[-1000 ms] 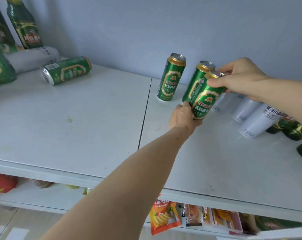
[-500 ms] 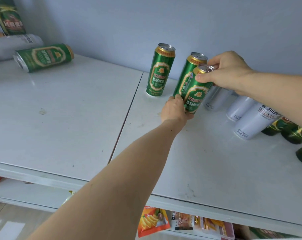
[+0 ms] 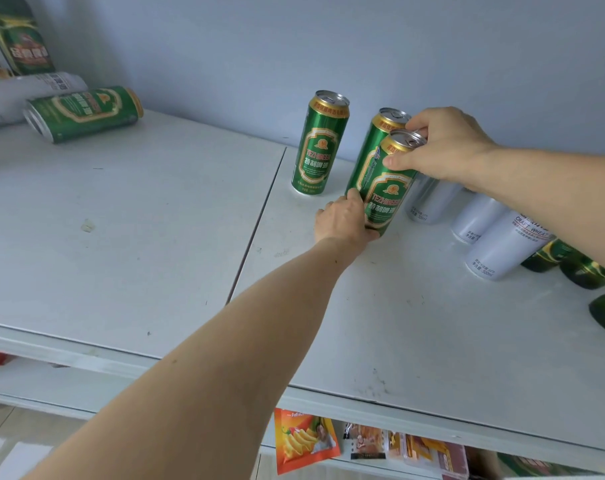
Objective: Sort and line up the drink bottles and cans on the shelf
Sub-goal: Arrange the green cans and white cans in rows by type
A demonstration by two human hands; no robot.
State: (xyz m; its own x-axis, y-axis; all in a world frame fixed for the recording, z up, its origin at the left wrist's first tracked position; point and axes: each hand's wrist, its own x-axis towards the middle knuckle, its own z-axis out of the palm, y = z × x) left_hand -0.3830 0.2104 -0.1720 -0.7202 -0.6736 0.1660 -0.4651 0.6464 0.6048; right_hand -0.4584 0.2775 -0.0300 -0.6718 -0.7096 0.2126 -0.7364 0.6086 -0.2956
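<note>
Not much has shifted in the last second: both hands have stayed on the front green can (image 3: pixel 386 188), which has come down from a slight tilt to stand on the shelf (image 3: pixel 155 237) right in front of the second green can (image 3: pixel 375 150). The left hand (image 3: pixel 344 220) has its grip curled round the base, and the right hand (image 3: pixel 443 147) pinches the rim. So the green row looks about settled, with a third green can (image 3: pixel 320 143) just left of that pair, white cans (image 3: pixel 495 237) to the right, and one green can on its side (image 3: pixel 82 112) far off left.

Head-worn view, forward-down, close over shelf (image 3: pixel 155 237)
</note>
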